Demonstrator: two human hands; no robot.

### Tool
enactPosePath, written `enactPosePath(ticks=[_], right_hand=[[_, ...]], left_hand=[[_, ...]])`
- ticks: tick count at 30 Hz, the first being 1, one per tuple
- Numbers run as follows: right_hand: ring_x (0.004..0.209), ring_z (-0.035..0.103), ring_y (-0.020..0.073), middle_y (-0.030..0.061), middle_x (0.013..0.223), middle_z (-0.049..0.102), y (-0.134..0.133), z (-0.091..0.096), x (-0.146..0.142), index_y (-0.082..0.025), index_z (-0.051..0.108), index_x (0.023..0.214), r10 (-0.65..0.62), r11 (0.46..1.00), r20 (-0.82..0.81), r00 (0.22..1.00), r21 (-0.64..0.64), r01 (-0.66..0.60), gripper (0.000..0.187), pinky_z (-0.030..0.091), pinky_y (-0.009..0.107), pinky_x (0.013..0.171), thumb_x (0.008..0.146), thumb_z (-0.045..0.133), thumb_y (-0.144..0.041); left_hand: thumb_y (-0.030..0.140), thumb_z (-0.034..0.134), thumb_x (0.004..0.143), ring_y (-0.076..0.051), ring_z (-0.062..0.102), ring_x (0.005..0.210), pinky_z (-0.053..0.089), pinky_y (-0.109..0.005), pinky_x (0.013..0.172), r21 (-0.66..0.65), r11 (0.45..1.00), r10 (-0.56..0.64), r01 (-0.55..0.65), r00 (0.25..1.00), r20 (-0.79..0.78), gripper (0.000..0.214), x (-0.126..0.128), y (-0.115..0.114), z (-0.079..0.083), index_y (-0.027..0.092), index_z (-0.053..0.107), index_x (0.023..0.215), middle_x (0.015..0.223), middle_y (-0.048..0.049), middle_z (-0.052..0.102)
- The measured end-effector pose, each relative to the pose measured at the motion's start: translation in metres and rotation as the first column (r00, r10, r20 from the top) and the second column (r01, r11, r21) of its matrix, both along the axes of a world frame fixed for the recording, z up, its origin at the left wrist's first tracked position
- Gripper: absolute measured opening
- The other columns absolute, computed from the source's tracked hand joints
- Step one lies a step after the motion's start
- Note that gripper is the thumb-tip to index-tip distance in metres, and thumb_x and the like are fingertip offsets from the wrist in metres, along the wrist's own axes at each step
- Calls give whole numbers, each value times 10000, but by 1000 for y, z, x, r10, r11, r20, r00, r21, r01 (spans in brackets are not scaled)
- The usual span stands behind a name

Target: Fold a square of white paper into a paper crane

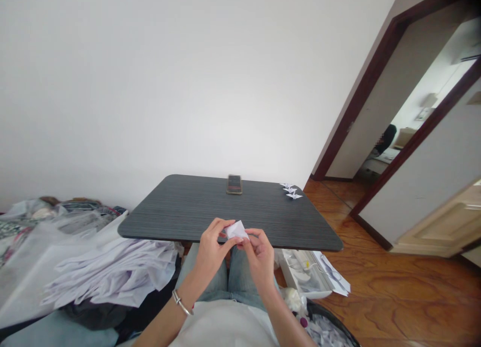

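A small folded white paper [236, 230] is pinched between both hands, just above the near edge of the dark table [180, 206]. My left hand [213, 241] grips its left side, thumb below and fingers on the upper edge. On the other side my right hand [259, 251] is closed on the paper's right and lower edge. The paper has a pointed top and visible creases; its underside is hidden. Several white folded paper cranes [291, 190] stand in a row at the table's far right corner.
A phone [234, 184] leans upright near the table's back edge. Piled white cloth [116, 267] lies left of my legs. At the right, a white box [306, 274] with odds and ends sits by a dark bag of paper scraps [326, 332]. A doorway [376, 111] is beyond.
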State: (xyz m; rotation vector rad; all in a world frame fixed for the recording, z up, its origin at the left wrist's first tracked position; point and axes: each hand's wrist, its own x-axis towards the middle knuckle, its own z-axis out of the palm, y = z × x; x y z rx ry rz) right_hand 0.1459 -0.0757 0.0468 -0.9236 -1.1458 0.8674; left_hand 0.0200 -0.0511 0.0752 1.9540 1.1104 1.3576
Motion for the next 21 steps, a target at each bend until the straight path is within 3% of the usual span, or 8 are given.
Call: enactPosePath(ticks=[7, 13, 15, 17, 21], right_hand=[[746, 698, 205, 37, 784, 724, -4, 8, -3, -211, 468, 1000, 108, 991, -163, 981, -59, -119, 265, 556, 288, 637, 812, 590, -351], [754, 689, 200, 38, 793, 716, -1, 5, -3, -209, 477, 1031, 193, 975, -221, 956, -67, -213, 298, 554, 297, 649, 797, 611, -335], [802, 672, 204, 56, 853, 705, 1, 4, -2, -204, 498, 1034, 169, 982, -181, 969, -49, -181, 290, 547, 307, 667, 796, 609, -325], [890, 639, 214, 78, 941, 678, 2, 4, 1, -194, 544, 988, 72, 997, -102, 992, -1, -73, 230, 533, 322, 715, 801, 597, -317], [1031, 557, 236, 99, 1053, 612, 1, 9, 8, -184, 606, 845, -112, 988, 82, 990, 116, 102, 116, 502, 329, 773, 808, 577, -290]], left_hand=[[174, 595, 776, -167, 575, 850, 492, -260, 695, 31, 999, 26, -28, 998, 49, 225, 2, 1, -1, 200, 627, 998, 939, -42, 571], [111, 594, 731, -172, 589, 850, 508, -265, 691, -43, 999, -17, 26, 981, 193, 258, 2, 5, -4, 178, 623, 978, 957, -54, 586], [80, 579, 713, -167, 595, 834, 514, -263, 687, -58, 998, -13, 27, 974, 224, 271, 1, 7, -5, 169, 617, 967, 952, -56, 598], [51, 552, 704, -172, 596, 860, 517, -269, 698, -29, 1000, 4, 2, 979, 204, 288, -1, 7, -5, 169, 613, 959, 969, -60, 608], [2, 497, 693, -192, 579, 948, 512, -297, 737, 92, 993, 65, -69, 997, 40, 356, -2, 5, -4, 189, 610, 974, 1021, -61, 608]])
